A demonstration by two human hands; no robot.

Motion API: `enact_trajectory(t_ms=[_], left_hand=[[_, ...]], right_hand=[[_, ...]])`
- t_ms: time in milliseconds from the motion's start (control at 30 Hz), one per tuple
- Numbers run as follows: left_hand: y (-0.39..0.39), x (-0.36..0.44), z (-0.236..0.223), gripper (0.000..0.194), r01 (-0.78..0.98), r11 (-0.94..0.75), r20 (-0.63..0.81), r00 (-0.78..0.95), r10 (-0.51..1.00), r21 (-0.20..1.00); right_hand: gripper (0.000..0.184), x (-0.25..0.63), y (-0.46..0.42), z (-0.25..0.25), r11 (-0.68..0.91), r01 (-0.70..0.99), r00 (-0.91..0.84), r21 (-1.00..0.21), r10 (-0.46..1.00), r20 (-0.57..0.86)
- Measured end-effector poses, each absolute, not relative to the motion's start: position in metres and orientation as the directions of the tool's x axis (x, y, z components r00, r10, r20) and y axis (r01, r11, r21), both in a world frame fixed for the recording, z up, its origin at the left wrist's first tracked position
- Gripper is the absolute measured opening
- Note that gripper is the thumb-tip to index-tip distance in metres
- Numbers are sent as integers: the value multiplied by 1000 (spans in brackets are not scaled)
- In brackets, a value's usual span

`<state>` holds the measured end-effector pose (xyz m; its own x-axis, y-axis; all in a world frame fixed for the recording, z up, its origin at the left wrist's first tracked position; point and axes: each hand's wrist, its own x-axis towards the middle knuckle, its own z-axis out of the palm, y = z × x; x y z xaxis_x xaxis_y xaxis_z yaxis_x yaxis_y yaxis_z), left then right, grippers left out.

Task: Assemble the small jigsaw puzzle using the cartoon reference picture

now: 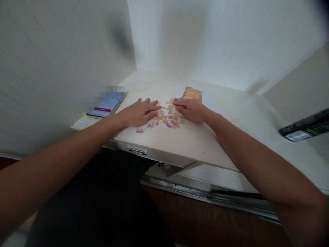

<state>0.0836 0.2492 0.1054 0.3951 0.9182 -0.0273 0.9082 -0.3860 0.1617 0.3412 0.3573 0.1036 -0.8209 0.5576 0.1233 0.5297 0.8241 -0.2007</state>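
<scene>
Looking down from the head view, the left hand [140, 112] and right hand [190, 109] are both lying flat, fingers stretched out and gripping nothing, on a scatter of puzzle pieces [168, 118]. Some pieces are hiding under the fingertips, and they're too small and blurry to make out any shapes. One purple piece [140, 130] is sitting alone, nearer the desk [231, 113] front edge than the left fingers. Beyond the right fingers a picture card [192, 94] is lying partly covered. A phone [107, 104] is sitting left of the left hand, screen blurred. There's bare desktop right of the right hand, up to a dark object [305, 127] cut off by the frame.
</scene>
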Motion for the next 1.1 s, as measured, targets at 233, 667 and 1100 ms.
enact_trajectory(t_ms=[233,667,1100], left_hand=[[253,83,102,76,910,-400,-65,408,911,107],[251,113,105,84,919,-383,-64,389,919,92],[249,112,109,95,904,-424,-134,428,894,62]], right_hand=[[73,345,358,105,792,559,-821,-246,570,-30],[97,342,344,107,804,540,-839,-251,537,-84],[98,341,342,104,799,557,-828,-226,555,-79]])
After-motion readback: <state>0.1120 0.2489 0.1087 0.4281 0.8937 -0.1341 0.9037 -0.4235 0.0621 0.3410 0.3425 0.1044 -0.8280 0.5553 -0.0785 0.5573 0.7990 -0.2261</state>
